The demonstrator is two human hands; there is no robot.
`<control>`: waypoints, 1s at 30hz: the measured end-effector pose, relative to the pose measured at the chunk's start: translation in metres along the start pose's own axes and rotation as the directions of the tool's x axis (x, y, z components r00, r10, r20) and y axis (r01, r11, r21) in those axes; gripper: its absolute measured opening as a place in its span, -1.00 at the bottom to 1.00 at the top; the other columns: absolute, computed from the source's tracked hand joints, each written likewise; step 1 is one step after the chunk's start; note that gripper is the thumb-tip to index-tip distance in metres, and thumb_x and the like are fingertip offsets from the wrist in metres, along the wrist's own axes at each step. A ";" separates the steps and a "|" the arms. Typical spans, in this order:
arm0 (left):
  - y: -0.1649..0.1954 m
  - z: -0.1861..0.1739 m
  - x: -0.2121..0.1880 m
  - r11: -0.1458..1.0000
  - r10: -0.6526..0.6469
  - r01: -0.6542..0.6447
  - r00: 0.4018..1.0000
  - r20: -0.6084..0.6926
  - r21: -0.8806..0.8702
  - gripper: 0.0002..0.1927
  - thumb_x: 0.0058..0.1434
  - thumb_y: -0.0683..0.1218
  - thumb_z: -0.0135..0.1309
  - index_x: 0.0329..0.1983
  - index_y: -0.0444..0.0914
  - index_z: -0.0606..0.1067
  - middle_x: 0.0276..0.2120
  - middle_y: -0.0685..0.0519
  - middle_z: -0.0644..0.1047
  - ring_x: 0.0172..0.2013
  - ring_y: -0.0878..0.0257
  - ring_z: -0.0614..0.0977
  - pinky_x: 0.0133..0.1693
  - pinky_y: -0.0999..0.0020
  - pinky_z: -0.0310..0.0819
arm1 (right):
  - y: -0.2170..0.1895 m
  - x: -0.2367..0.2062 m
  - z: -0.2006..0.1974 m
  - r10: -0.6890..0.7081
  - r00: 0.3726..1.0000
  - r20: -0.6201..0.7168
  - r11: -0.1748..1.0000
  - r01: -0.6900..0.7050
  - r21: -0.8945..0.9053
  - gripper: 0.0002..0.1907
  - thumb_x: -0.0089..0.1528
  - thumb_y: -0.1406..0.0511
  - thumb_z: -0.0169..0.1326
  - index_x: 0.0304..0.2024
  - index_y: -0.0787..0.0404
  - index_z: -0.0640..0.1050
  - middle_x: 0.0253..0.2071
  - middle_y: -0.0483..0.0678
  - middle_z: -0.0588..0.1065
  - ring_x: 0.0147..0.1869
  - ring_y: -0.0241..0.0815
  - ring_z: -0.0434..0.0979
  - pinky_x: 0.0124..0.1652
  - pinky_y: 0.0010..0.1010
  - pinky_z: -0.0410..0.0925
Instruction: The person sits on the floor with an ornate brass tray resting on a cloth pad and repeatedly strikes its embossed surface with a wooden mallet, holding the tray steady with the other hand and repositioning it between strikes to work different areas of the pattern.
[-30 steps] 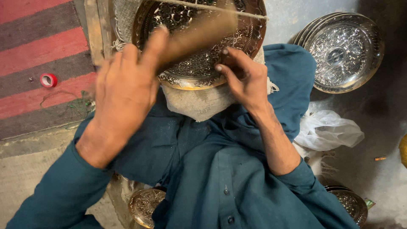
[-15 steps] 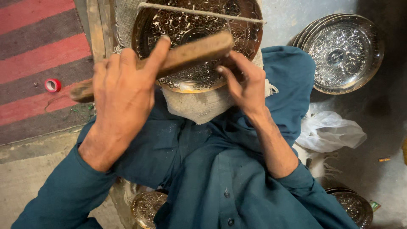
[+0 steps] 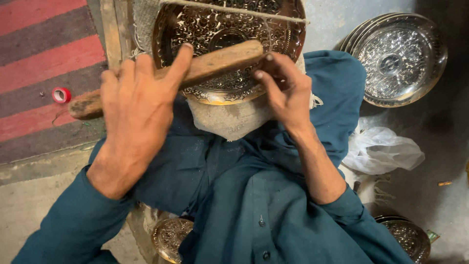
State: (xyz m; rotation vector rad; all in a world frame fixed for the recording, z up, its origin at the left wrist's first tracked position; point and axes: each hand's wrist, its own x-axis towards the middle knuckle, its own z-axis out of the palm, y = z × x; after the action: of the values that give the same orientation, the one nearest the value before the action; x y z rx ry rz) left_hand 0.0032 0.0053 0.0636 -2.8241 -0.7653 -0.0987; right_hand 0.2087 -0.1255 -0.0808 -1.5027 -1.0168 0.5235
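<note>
My left hand [image 3: 137, 112] grips a worn wooden mallet [image 3: 220, 61] that lies slantwise across an engraved brass plate [image 3: 229, 24]. The plate rests tilted on a grey cloth pad [image 3: 229, 120] over my teal-clad lap. At the plate's lower right rim, my right hand [image 3: 288, 93] has its fingers pinched around a small dark tool, mostly hidden by the fingers. The mallet's far end is close to my right fingertips.
A stack of silver engraved plates [image 3: 400, 58] leans at the upper right, with a white plastic bag [image 3: 381, 149] below it. More engraved plates sit by my knees [image 3: 168, 237] [image 3: 408, 237]. To the left lie a striped red rug [image 3: 44, 58], a red tape roll [image 3: 61, 94] and a wooden plank [image 3: 111, 34].
The mallet, raised and blurred a second ago, has come down across the plate. My right hand has stayed at the plate's rim.
</note>
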 end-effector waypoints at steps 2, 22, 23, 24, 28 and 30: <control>-0.003 0.000 -0.001 0.981 -0.023 0.029 0.999 0.033 -0.190 -0.26 0.21 -0.24 0.17 0.48 -0.05 0.32 -0.22 -0.09 0.40 -0.17 -0.06 0.52 -0.17 0.00 0.41 | 0.000 0.001 -0.004 0.017 1.000 0.002 1.000 -0.017 -0.022 -0.67 0.35 0.52 0.20 0.16 0.37 0.50 -0.12 -0.02 0.64 -0.04 -0.30 0.68 -0.03 -0.53 0.50; 0.004 0.017 -0.004 0.844 -0.046 0.069 0.997 0.055 -0.532 -0.10 0.17 -0.23 0.18 0.58 -0.12 0.14 -0.18 -0.15 0.38 -0.16 -0.15 0.50 -0.12 -0.04 0.40 | 0.005 0.004 -0.010 -0.090 0.995 0.044 0.979 0.096 -0.181 -0.71 0.32 0.48 0.28 0.07 0.34 0.54 -0.15 0.00 0.64 -0.09 -0.29 0.69 -0.10 -0.51 0.51; 0.004 0.017 -0.004 0.918 -0.029 0.040 0.999 0.035 -0.395 -0.13 0.20 -0.23 0.18 0.58 -0.07 0.17 -0.19 -0.11 0.38 -0.17 -0.10 0.51 -0.12 -0.01 0.39 | 0.005 0.004 -0.009 -0.100 0.995 0.028 0.978 0.103 -0.181 -0.67 0.31 0.48 0.29 0.10 0.36 0.52 -0.13 0.02 0.64 -0.08 -0.29 0.69 -0.09 -0.50 0.51; 0.004 0.017 -0.004 0.969 -0.007 0.010 1.000 0.015 -0.246 -0.16 0.24 -0.23 0.18 0.57 -0.02 0.20 -0.21 -0.07 0.39 -0.18 -0.05 0.52 -0.11 0.03 0.39 | 0.005 0.004 -0.009 -0.094 0.995 0.027 0.978 0.098 -0.183 -0.68 0.31 0.48 0.29 0.09 0.36 0.53 -0.14 0.01 0.64 -0.09 -0.28 0.68 -0.09 -0.50 0.51; 0.006 0.020 -0.004 0.932 -0.063 0.059 0.998 0.002 -0.358 -0.19 0.09 -0.20 0.18 0.47 -0.13 0.26 -0.26 -0.11 0.39 -0.25 -0.10 0.49 -0.17 0.02 0.35 | 0.005 0.004 -0.010 -0.085 0.995 0.055 0.976 0.094 -0.194 -0.72 0.31 0.48 0.30 0.05 0.33 0.55 -0.15 0.02 0.64 -0.11 -0.28 0.69 -0.11 -0.50 0.50; 0.006 0.021 -0.005 0.988 -0.028 0.026 1.000 -0.012 -0.154 -0.23 0.25 -0.23 0.17 0.53 -0.02 0.28 -0.26 -0.05 0.38 -0.22 -0.02 0.51 -0.12 0.06 0.36 | 0.005 0.005 -0.010 -0.096 0.994 0.054 0.977 0.104 -0.185 -0.70 0.31 0.48 0.30 0.06 0.33 0.55 -0.13 0.03 0.64 -0.09 -0.28 0.69 -0.10 -0.50 0.51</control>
State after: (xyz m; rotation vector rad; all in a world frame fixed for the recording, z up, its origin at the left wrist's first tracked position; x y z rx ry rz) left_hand 0.0019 0.0026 0.0415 -2.9546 -0.8264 -0.1894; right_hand 0.2209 -0.1264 -0.0824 -1.6013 -1.1977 0.3999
